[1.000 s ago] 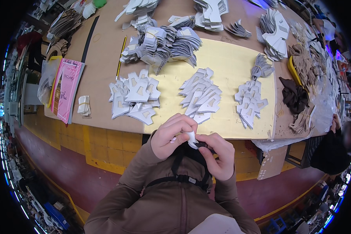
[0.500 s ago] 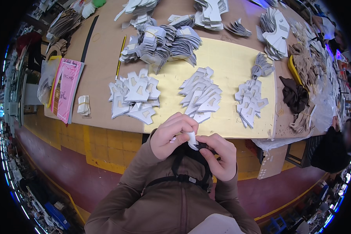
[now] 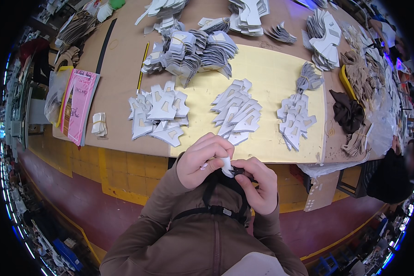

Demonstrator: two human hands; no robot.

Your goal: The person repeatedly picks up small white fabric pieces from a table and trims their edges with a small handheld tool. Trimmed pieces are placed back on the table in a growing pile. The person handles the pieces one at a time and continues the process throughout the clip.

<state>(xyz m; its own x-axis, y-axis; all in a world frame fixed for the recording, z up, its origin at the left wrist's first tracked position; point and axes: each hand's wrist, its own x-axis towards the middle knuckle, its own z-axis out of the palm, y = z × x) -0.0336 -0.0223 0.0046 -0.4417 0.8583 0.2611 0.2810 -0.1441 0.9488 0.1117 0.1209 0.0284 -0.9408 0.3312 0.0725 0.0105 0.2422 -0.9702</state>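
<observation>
The white piece (image 3: 227,166) looks smooth and matt, the dark bundle (image 3: 347,112) cloth, the clear wrapping (image 3: 381,137) shiny plastic

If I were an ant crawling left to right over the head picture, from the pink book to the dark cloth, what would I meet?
Pink book, small white bundle, left front pile, left hand, right hand, right front pile, dark crumpled cloth.

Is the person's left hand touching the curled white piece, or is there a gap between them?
Touching. The head view shows it: the left hand pinches the curled white piece, which sticks out from its grip.
</observation>
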